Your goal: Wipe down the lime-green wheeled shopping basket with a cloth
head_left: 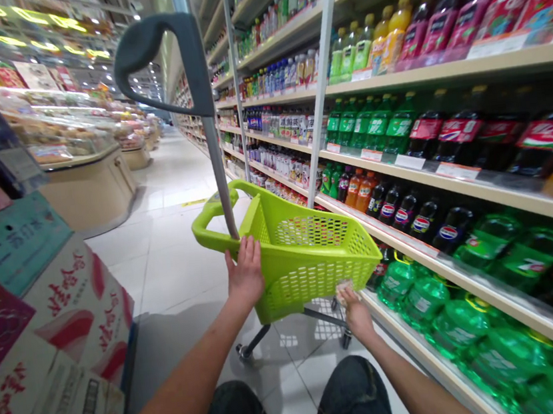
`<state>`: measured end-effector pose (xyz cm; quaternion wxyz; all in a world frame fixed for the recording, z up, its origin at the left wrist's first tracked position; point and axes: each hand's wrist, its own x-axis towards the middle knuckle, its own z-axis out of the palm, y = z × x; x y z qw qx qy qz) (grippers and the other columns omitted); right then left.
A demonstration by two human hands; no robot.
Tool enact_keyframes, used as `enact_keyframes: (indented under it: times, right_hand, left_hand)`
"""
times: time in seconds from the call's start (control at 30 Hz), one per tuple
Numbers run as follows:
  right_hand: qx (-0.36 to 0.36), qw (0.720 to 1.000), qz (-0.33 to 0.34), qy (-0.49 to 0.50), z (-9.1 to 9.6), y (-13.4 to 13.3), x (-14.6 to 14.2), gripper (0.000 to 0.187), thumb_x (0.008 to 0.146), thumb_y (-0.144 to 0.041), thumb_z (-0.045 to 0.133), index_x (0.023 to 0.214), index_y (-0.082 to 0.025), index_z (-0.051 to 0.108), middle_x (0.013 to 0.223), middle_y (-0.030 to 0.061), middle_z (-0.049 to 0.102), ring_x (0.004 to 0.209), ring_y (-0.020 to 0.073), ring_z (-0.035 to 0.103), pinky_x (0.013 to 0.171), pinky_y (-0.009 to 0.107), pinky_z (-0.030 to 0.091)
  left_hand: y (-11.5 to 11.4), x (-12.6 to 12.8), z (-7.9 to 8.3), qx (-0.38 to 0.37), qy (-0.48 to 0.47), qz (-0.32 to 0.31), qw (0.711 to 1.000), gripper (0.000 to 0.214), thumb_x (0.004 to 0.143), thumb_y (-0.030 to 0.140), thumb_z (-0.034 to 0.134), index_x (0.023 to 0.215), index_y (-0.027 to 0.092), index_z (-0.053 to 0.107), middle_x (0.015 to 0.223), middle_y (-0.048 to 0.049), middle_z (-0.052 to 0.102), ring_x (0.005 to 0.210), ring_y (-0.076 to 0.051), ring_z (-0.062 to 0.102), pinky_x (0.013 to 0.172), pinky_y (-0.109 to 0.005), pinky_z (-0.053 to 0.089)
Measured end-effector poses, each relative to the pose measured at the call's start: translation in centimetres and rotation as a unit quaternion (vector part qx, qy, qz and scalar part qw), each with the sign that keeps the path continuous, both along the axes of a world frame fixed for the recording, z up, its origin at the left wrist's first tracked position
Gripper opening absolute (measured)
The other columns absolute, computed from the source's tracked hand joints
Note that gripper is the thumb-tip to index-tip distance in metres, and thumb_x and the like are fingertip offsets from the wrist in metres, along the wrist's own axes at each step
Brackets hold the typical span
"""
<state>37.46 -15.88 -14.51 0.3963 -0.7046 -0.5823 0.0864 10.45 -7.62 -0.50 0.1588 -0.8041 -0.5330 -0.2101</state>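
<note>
A lime-green shopping cart basket [310,277] with perforated sides stands on a wheeled frame in front of my knees. My left hand [245,271] lies with its fingers flat against the basket's outer wall, close under the pole. My right hand [358,311] pinches a small pale cloth [348,290] against the lower right part of the same wall. The cloth is mostly covered by the fingers, and its material is hard to make out. Above the basket, a dark grey looped handle [195,62] tops the metal pole [219,174].
Shelves [454,175] of soft drink bottles rise close on my right, with large green bottles [495,341] at the bottom. Stacked drink cartons [67,306] border my left. A display counter [91,196] stands further off, beside the tiled aisle floor [170,247].
</note>
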Motion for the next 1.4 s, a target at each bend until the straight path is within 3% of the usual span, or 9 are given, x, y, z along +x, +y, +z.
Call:
enact_keyframes:
  times: [0.1, 0.23, 0.4, 0.47, 0.6, 0.77, 1.0, 1.13, 1.4]
  right_hand:
    - [-0.03, 0.997, 0.072, 0.023, 0.9, -0.1, -1.9, 0.038, 0.066, -0.015, 0.037, 0.091, -0.015, 0.066, 0.099, 0.0093, 0.066, 0.097, 0.0226, 0.058, 0.087, 0.039, 0.044]
    - [-0.118, 0.955, 0.243, 0.12, 6.7, 0.0, -3.6, 0.035, 0.067, -0.02, 0.039, 0.089, -0.015, 0.067, 0.085, 0.0044, 0.069, 0.08, 0.0187, 0.063, 0.076, 0.032, 0.049]
    - [-0.162, 0.913, 0.296, 0.231, 11.9, -0.1, -4.8, 0.037, 0.065, -0.022, 0.043, 0.094, -0.012, 0.064, 0.089, 0.0065, 0.068, 0.083, 0.0199, 0.062, 0.079, 0.034, 0.048]
    - [-0.139, 0.934, 0.269, 0.191, 11.9, 0.0, -5.2, 0.038, 0.067, -0.021, 0.043, 0.097, -0.011, 0.063, 0.092, 0.008, 0.068, 0.085, 0.0209, 0.062, 0.08, 0.036, 0.048]
    - [0.01, 0.978, 0.207, 0.017, 9.3, -0.5, -7.4, 0.043, 0.069, -0.014, 0.04, 0.107, -0.015, 0.059, 0.111, 0.0102, 0.06, 0.106, 0.0226, 0.053, 0.094, 0.042, 0.04]
    - [0.095, 0.954, 0.228, -0.169, 5.0, -2.0, -10.8, 0.061, 0.072, -0.018, 0.05, 0.131, -0.009, 0.035, 0.135, 0.0157, 0.037, 0.126, 0.027, 0.03, 0.101, 0.047, 0.032]
    - [0.101, 0.946, 0.169, -0.259, 3.7, -0.7, -13.1, 0.058, 0.066, -0.01, 0.057, 0.123, -0.015, 0.045, 0.126, 0.0162, 0.047, 0.115, 0.0301, 0.042, 0.091, 0.049, 0.039]
    - [0.109, 0.955, 0.198, -0.193, 3.9, -0.2, -15.2, 0.052, 0.067, -0.008, 0.054, 0.119, -0.015, 0.049, 0.115, 0.015, 0.053, 0.107, 0.0266, 0.047, 0.089, 0.045, 0.041]
    - [0.006, 0.953, 0.154, 0.262, 5.7, 1.6, -14.1, 0.043, 0.071, -0.034, 0.055, 0.111, -0.016, 0.056, 0.107, 0.0106, 0.061, 0.095, 0.0213, 0.058, 0.083, 0.036, 0.046]
  left_hand:
    - [-0.8, 0.5, 0.3, -0.016, -0.022, -0.018, 0.999, 0.069, 0.064, 0.011, 0.041, 0.132, 0.01, 0.03, 0.143, -0.0126, 0.021, 0.133, -0.027, 0.012, 0.104, -0.057, 0.009]
    - [-3.1, 2.5, -0.8, -0.158, -0.156, -0.152, 0.963, 0.069, 0.065, 0.016, 0.05, 0.131, 0.015, 0.032, 0.142, -0.0109, 0.026, 0.13, -0.025, 0.023, 0.106, -0.048, 0.016]
    - [-5.2, 4.5, -4.6, -0.51, -0.441, -0.153, 0.723, 0.034, 0.054, 0.025, 0.066, 0.085, 0.012, 0.065, 0.081, -0.0053, 0.068, 0.076, -0.02, 0.06, 0.066, -0.027, 0.046]
    - [-5.3, 4.8, -5.7, -0.535, -0.515, -0.096, 0.663, 0.013, 0.052, 0.02, 0.066, 0.061, 0.013, 0.061, 0.053, 0.0013, 0.059, 0.053, -0.013, 0.053, 0.051, -0.022, 0.04]
    - [-5.2, 5.4, -5.8, -0.496, -0.607, -0.025, 0.621, 0.008, 0.059, 0.02, 0.059, 0.062, 0.015, 0.054, 0.048, 0.0055, 0.05, 0.043, -0.007, 0.043, 0.044, -0.019, 0.033]
    - [-5.3, 5.5, -5.3, -0.508, -0.676, 0.006, 0.533, 0.01, 0.062, 0.025, 0.054, 0.063, 0.016, 0.051, 0.05, 0.0043, 0.05, 0.044, -0.007, 0.043, 0.046, -0.02, 0.035]
    - [-5.1, 2.6, -6.4, -0.516, -0.7, 0.041, 0.492, 0.015, 0.053, 0.021, 0.062, 0.049, 0.015, 0.049, 0.039, 0.0067, 0.042, 0.04, -0.006, 0.036, 0.045, -0.02, 0.028]
    - [-5.3, 1.0, -6.1, -0.499, -0.726, 0.018, 0.473, 0.015, 0.055, 0.025, 0.066, 0.06, 0.014, 0.056, 0.05, 0.0036, 0.054, 0.05, -0.008, 0.047, 0.05, -0.02, 0.031]
    - [-4.8, -0.7, -5.6, -0.499, -0.763, -0.072, 0.404, 0.027, 0.052, 0.006, 0.062, 0.078, 0.012, 0.059, 0.071, -0.0026, 0.064, 0.061, -0.012, 0.058, 0.061, -0.025, 0.045]
